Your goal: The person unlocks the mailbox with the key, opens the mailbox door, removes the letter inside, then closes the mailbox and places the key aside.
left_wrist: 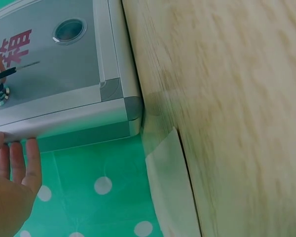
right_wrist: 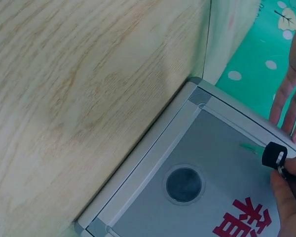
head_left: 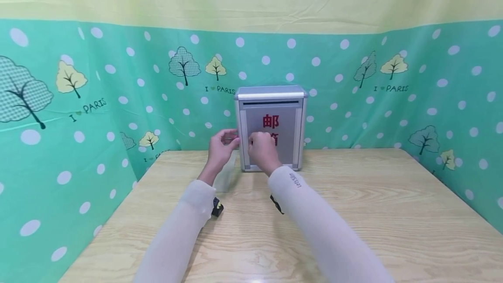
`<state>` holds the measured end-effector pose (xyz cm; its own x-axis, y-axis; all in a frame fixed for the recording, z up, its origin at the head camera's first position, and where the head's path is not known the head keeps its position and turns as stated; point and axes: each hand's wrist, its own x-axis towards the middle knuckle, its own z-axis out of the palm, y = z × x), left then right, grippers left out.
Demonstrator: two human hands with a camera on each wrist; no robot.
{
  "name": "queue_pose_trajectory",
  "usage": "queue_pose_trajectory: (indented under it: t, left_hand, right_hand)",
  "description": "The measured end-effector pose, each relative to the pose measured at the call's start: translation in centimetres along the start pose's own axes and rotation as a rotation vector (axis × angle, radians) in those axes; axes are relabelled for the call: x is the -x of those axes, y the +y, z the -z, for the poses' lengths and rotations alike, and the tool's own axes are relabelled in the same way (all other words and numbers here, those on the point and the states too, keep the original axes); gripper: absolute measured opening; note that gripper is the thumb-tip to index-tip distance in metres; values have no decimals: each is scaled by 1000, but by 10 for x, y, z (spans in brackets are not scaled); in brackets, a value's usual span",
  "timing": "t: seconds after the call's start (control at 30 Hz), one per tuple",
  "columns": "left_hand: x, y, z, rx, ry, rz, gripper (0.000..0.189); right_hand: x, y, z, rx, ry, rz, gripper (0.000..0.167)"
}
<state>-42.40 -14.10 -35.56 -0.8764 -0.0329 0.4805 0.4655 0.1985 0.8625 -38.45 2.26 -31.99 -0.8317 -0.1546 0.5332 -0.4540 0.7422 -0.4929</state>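
A grey metal mailbox with red characters and a slot near its top stands upright at the back of the table. My right hand is at the left part of its front door, pinching a black-headed key at the door's lock. In the left wrist view a second key sticks out from the grip. My left hand rests its nearly straight fingers against the mailbox's left side. The right hand hides part of the lower character in the head view.
A pale flat paper piece, like an envelope, lies on the wooden table left of the mailbox, beneath the left wrist. A round window sits low in the door. Green dotted cloth hangs behind and at both sides.
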Motion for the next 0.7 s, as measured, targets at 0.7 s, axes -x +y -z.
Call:
queue_pose_trajectory:
  t: [0.7]
  left_hand:
    - [-2, -2, -1, -18, 12, 6, 34]
  right_hand:
    - [4, -7, 0, 328, -86, 190, 20]
